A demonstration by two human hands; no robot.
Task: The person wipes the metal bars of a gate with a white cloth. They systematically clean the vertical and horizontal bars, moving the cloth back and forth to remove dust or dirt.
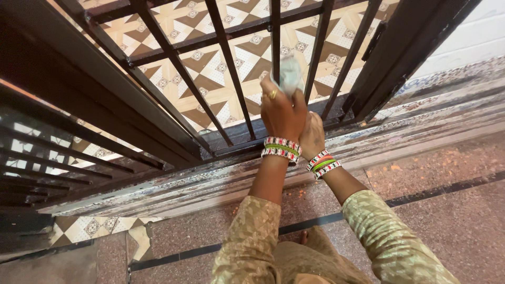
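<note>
Gripping a crumpled pale cloth (pixel 290 74), my left hand (pixel 281 113) presses it against a dark bar of the metal gate (pixel 274 42), while my right hand (pixel 312 135) sits tucked behind it, its grasp hidden from me. I judge this mid-wipe; the next stroke needs firm pressure down the bar toward the streaked threshold (pixel 421 121).

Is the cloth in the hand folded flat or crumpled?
Crumpled: the pale cloth bunches up above the left hand, pressed against a dark gate bar.

Head camera, looking steeply down, close on dark metal gate (pixel 226 68).
</note>
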